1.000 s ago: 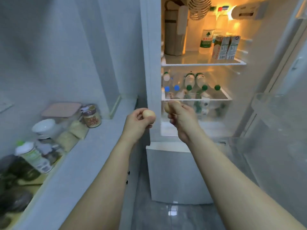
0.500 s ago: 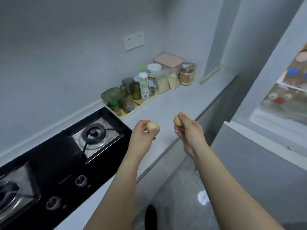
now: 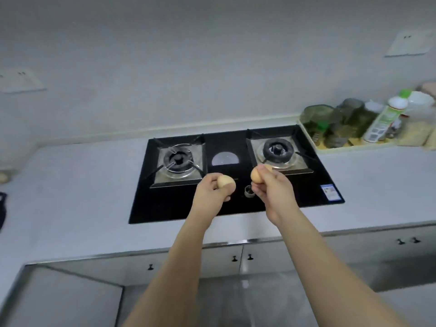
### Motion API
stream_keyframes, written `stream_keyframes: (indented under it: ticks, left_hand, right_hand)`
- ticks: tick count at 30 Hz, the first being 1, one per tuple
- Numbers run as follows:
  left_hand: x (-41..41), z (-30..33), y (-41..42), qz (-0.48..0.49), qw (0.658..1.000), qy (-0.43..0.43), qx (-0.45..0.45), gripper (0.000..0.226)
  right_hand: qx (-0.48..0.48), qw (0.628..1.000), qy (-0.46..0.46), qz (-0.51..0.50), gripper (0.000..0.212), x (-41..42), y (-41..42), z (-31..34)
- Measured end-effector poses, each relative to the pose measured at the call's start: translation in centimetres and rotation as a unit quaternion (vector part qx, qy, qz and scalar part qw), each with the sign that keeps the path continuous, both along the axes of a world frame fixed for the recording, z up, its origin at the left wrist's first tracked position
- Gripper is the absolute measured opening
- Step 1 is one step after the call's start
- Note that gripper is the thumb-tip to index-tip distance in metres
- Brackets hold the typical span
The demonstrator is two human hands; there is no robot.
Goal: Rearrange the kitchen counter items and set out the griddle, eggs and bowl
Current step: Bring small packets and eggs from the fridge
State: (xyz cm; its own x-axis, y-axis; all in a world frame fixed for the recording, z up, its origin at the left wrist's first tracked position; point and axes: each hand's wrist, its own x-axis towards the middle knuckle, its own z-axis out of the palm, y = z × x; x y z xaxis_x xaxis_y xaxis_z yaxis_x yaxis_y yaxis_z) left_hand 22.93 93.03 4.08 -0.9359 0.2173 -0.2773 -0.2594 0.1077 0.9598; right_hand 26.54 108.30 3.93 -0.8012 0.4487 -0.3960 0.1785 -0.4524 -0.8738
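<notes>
Eggs, one in each hand, are held up over the front of the black hob (image 3: 236,204). The left hand (image 3: 210,194) curls round a pale brown egg (image 3: 226,183), thumb underneath, fingers wrapped behind it. The right hand (image 3: 271,192) pinches a second egg (image 3: 256,176) at its fingertips, and what looks like another egg shows just behind those fingers, though the blur makes that hard to tell. Both eggs are in the air, near each other but apart, and touch nothing except the hands

The hob is set into a pale grey bench (image 3: 70,185). It has a left burner (image 3: 178,159) and a right burner (image 3: 278,148), a pale half-round mark between them, a round knob (image 3: 249,191) just beside the right hand, and a blue sticker (image 3: 330,192) at its front right corner

At the right, against the wall, a cream tray (image 3: 342,149) holds several greenish jars (image 3: 330,121) and a white bottle (image 3: 384,121) with a green cap. Two white sockets sit on the wall, one at the far left (image 3: 21,80) and one at the upper right (image 3: 410,44). Below the bench edge, cupboard doors carry small dark knobs (image 3: 250,257). A dark thing (image 3: 2,208) lies at the left edge, mostly cut off
</notes>
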Motion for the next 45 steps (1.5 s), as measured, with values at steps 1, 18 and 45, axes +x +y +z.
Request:
stream_keyframes:
  ticks: [1, 18, 45]
  left_hand:
    - [-0.2, 0.2, -2.5, 0.013, 1.0, 0.001, -0.001, 0.026]
    - [-0.2, 0.8, -44.0, 0.264, 0.964, 0.008, -0.041, 0.03]
    - [-12.3, 0.6, -62.3, 0.4, 0.915, -0.022, -0.045, 0.018]
  right_hand:
    - [-0.006, 1.0, 0.0, 0.018, 0.037, -0.8, -2.4, 0.1]
    - [0.002, 0.958, 0.044, 0.283, 0.016, -6.8, -43.2, 1.6]
    - [0.031, 0.899, 0.015, 0.436, 0.022, -25.6, -63.6, 0.0]
